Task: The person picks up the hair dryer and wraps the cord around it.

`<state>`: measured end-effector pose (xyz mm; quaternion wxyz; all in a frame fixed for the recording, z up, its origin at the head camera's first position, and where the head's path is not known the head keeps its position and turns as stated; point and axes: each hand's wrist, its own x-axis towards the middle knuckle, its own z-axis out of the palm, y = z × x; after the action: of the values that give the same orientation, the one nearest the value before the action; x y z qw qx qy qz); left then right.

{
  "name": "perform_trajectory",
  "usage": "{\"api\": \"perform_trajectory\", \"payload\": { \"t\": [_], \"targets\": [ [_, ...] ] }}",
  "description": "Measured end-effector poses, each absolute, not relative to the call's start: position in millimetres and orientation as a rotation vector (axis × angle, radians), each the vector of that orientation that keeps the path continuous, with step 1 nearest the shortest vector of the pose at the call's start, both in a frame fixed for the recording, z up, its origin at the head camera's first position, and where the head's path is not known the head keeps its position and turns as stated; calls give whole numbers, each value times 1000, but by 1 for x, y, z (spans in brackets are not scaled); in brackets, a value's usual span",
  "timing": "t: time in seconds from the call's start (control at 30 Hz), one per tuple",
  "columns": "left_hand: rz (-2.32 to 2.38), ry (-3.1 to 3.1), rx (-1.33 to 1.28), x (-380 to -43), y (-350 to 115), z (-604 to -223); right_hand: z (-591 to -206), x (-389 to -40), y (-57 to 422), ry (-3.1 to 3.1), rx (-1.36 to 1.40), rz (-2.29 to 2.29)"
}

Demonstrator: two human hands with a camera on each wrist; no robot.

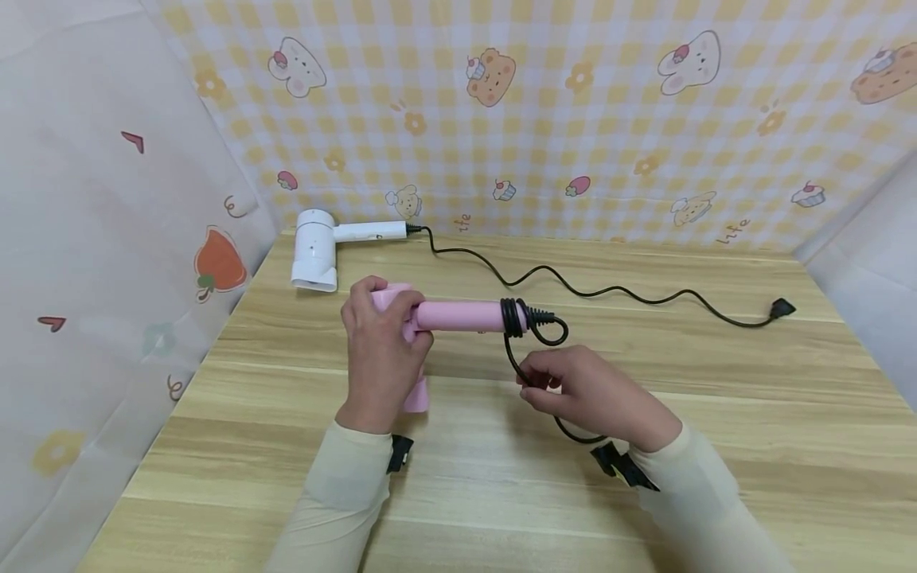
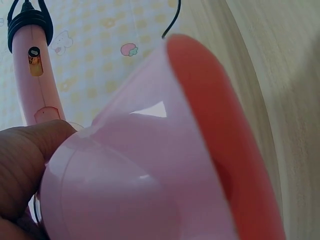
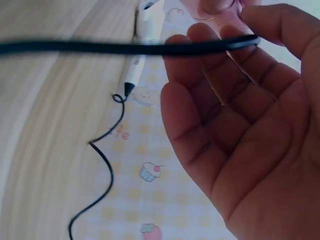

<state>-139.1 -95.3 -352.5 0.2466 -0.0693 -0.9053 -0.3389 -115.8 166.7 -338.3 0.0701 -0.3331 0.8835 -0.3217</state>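
A pink hair dryer (image 1: 458, 316) is held over the table by my left hand (image 1: 382, 350), which grips it around its head, with the handle pointing right. Its wide pink nozzle (image 2: 135, 150) fills much of the left wrist view. Several turns of black cord (image 1: 512, 317) wrap the end of the handle, and a small loop sticks out beyond them. From the turns the cord runs down to my right hand (image 1: 583, 390), where thumb and fingertips pinch it. In the right wrist view the cord (image 3: 125, 48) stretches across in front of the fingers.
A white hair dryer (image 1: 315, 247) lies at the back left of the wooden table (image 1: 487, 477). Its black cord (image 1: 544, 269) runs in waves to the right and ends in a plug (image 1: 782, 308). Behind the table hangs a yellow checked cloth (image 1: 616, 135).
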Motion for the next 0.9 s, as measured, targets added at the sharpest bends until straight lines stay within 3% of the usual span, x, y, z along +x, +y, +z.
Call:
{"api": "perform_trajectory", "payload": {
  "t": [0.9],
  "targets": [
    [-903, -2486, -175, -139, -96, -351, -295, -108, 164, 2797, -1115, -973]
  ]
}}
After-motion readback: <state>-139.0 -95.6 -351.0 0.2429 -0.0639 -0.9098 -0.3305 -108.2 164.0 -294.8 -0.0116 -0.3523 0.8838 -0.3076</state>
